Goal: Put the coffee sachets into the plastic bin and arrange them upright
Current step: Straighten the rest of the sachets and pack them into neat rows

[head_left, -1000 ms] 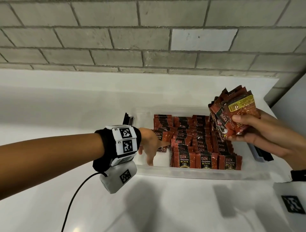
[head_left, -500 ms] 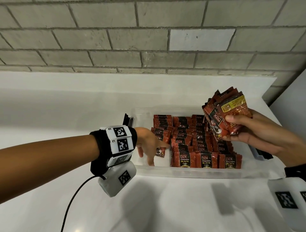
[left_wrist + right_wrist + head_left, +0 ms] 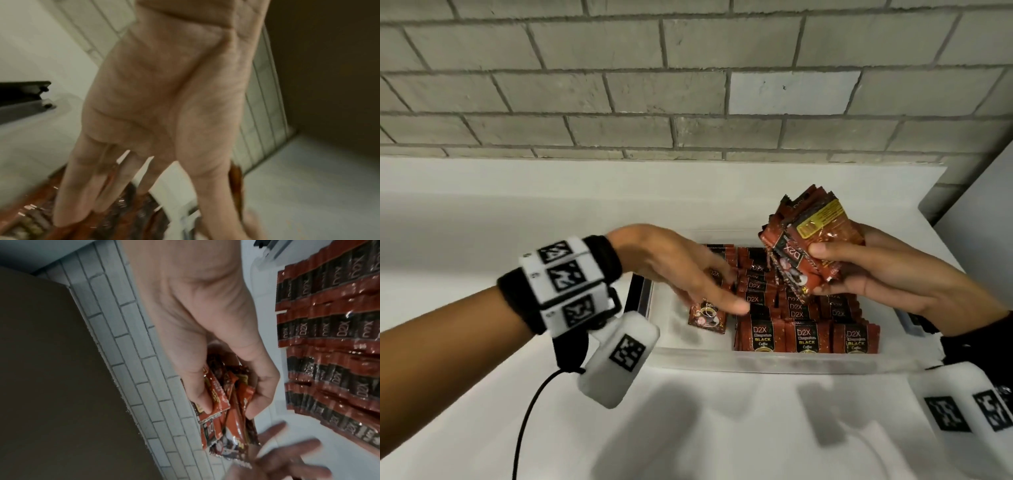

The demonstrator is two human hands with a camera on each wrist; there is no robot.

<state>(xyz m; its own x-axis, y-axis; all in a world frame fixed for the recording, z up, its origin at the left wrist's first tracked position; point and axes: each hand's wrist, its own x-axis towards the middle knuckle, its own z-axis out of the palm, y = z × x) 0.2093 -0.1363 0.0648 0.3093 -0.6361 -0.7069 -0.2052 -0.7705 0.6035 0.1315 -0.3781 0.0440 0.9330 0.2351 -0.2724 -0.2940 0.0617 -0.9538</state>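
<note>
A clear plastic bin (image 3: 774, 361) stands on the white counter, with several rows of red and black coffee sachets (image 3: 804, 337) upright in it; the same rows (image 3: 329, 331) show in the right wrist view. One loose sachet (image 3: 707, 315) leans in the bin's bare left part. My right hand (image 3: 822, 270) grips a fanned bunch of sachets (image 3: 811, 240) above the bin's right half, seen close in the right wrist view (image 3: 232, 426). My left hand (image 3: 726, 287) reaches across the bin with straight fingers (image 3: 78, 186), holding nothing, close to the bunch.
A grey brick wall (image 3: 688, 85) runs behind the white counter (image 3: 482, 222). Black clips sit on the bin's left side (image 3: 635, 291) and right side (image 3: 914, 318). A cable (image 3: 527, 428) hangs from my left wrist. A white panel (image 3: 983, 205) stands at far right.
My left hand has lifted from the bin's left part and moved right toward the bunch. My right hand has brought the bunch slightly left. The loose sachet has stayed in place.
</note>
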